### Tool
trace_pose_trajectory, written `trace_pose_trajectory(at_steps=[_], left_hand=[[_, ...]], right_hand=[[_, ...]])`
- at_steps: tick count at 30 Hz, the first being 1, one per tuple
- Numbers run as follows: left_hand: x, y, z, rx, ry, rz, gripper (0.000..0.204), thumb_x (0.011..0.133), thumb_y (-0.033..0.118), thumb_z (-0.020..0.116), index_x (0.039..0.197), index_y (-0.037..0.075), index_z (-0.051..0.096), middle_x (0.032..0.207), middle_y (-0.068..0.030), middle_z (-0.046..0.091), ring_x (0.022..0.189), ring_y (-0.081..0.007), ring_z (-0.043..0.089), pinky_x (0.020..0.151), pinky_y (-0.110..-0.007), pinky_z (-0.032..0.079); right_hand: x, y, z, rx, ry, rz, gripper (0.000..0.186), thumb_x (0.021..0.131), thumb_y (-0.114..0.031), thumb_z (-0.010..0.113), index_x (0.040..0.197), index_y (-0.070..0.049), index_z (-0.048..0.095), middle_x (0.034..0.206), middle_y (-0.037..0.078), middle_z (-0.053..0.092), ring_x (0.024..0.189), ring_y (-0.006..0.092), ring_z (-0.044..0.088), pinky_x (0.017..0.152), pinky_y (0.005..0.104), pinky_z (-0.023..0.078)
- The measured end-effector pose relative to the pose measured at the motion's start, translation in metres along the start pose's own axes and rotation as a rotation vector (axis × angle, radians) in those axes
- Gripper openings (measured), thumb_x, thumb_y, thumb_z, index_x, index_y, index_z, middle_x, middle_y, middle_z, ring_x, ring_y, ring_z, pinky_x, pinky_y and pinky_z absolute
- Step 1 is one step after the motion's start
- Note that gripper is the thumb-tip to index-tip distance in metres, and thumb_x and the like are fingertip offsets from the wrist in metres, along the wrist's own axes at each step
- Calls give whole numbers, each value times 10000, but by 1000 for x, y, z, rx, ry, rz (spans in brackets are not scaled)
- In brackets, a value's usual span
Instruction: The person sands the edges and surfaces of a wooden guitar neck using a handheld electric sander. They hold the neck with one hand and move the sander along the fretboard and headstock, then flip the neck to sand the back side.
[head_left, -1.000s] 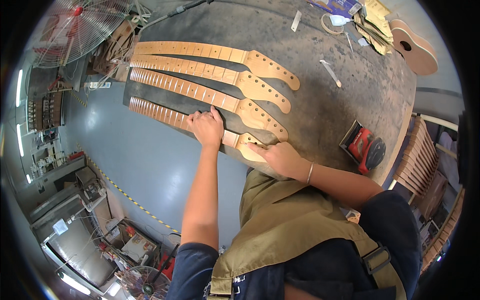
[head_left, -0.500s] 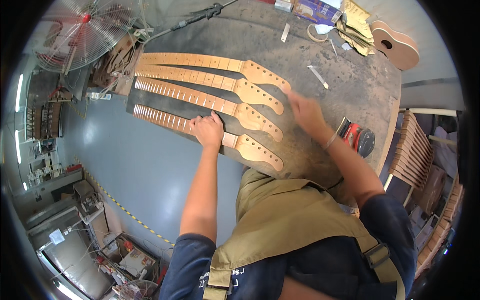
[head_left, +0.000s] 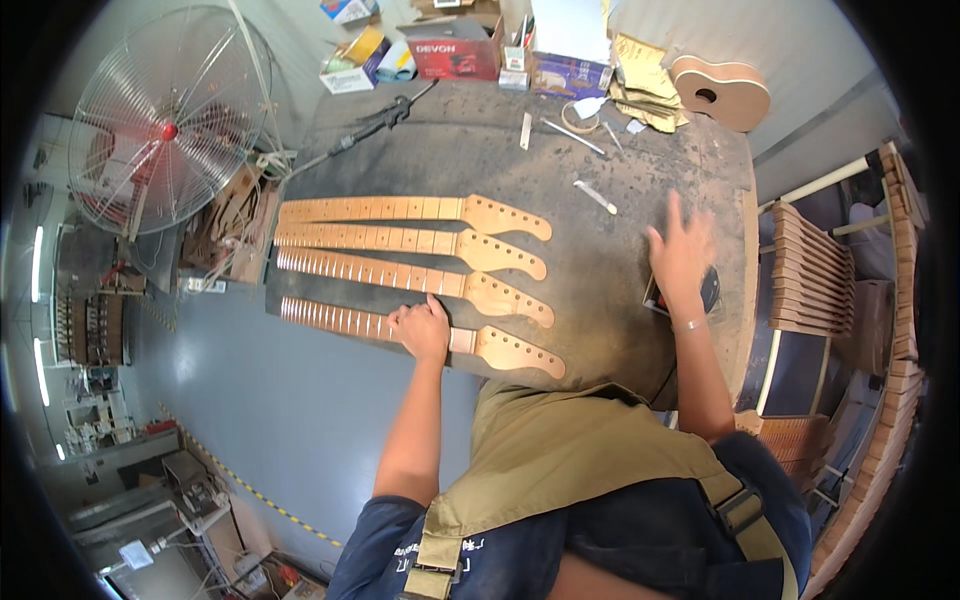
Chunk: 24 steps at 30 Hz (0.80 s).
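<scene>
The left forearm reaches toward the far side, and the left hand has its back up, its fingers bent in a holding grip. The right forearm also points far; the right hand is spread, thumb toward left, fingertips blurred.

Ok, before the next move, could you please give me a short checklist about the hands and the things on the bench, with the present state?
1. Left hand on the nearest guitar neck: ok, it lies across it.
2. Right hand free: ok, fingers spread, slightly blurred, nothing seen in it.
3. Sander fully visible: not ok, the right hand and wrist partly cover it.
4. Right hand clear of the sander: cannot tell, they overlap in this view.
5. Other three guitar necks apart from each other: cannot tell, they crowd together toward their left ends.
6. Air gun off the necks: ok, it lies beyond them.
</scene>
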<state>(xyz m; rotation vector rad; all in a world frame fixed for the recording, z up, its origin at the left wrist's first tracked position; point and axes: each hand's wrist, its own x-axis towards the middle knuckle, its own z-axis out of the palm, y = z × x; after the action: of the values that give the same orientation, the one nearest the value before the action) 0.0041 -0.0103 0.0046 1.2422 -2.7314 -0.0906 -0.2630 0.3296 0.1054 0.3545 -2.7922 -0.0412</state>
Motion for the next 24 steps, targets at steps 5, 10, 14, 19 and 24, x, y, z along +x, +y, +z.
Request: trace_pose_trajectory(at_steps=[5, 10, 14, 19, 24], left_hand=[[-1, -19, -1, -142, 9, 350, 495, 1030, 411, 629, 743, 34, 772, 785, -125, 713, 911, -321, 637, 989, -480, 435], [11, -54, -47, -312, -149, 942, 643, 838, 633, 791, 1061, 44, 661, 1050, -176, 550, 1009, -418, 527, 928, -523, 433], [43, -99, -38, -136, -133, 995, 779, 747, 744, 800, 1082, 53, 676, 1018, -162, 540, 981, -404, 536, 901, -516, 448], [74, -98, -29, -181, -211, 1183, 643, 772, 654, 835, 947, 62, 653, 946, -143, 542, 932, -361, 554, 849, -473, 444], [87, -104, -30, -230, -226, 1250, 619, 767, 631, 851, 923, 68, 648, 945, -147, 539, 921, -361, 553, 870, -485, 437]], right_hand=[[-34, 37, -26, 52, -369, 333, 980, 914, -483, 809, 1720, -257, 301, 1395, 245, 559, 1244, 448, 624, 916, 556, 587], [-36, 39, 2, -18, -184, 560, 1007, 839, -507, 865, 1682, -250, 377, 1336, 238, 565, 1073, 437, 698, 838, 522, 618], [-39, 45, 7, 107, -150, 629, 771, 838, -475, 871, 1480, -199, 545, 1241, 223, 642, 1011, 415, 731, 811, 527, 620], [-74, 101, -26, 1020, -177, 881, 467, 925, -448, 832, 1225, -171, 607, 1078, 112, 694, 821, 245, 752, 539, 387, 618], [-151, 37, -94, 2521, 272, 1124, 431, 1081, -352, 572, 1414, -83, 621, 1314, 159, 716, 1108, 306, 748, 913, 506, 656]])
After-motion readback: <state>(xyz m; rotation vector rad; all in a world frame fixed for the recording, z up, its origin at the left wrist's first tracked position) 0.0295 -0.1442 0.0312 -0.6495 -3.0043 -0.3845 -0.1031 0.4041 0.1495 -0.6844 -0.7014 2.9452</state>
